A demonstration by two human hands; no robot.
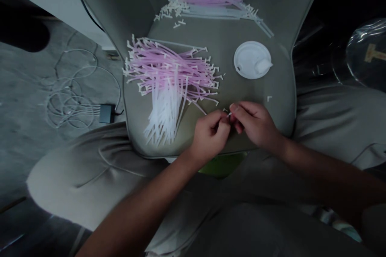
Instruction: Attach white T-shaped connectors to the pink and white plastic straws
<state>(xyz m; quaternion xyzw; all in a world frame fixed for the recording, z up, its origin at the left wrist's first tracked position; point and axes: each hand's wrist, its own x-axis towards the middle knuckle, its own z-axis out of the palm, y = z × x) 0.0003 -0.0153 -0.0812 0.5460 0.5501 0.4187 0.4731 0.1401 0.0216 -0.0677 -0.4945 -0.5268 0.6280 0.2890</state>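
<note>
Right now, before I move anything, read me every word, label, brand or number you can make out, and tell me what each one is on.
No word, brand or number is readable: the tan T-shaped mark on the clear plastic at the right is too blurred to tell whether it is a letter, and the round white plastic lid shows no legible print.

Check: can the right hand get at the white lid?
Probably yes: only bare seat cushion lies between the right hand and the white lid, though its fingers pinch a small white piece.
</note>
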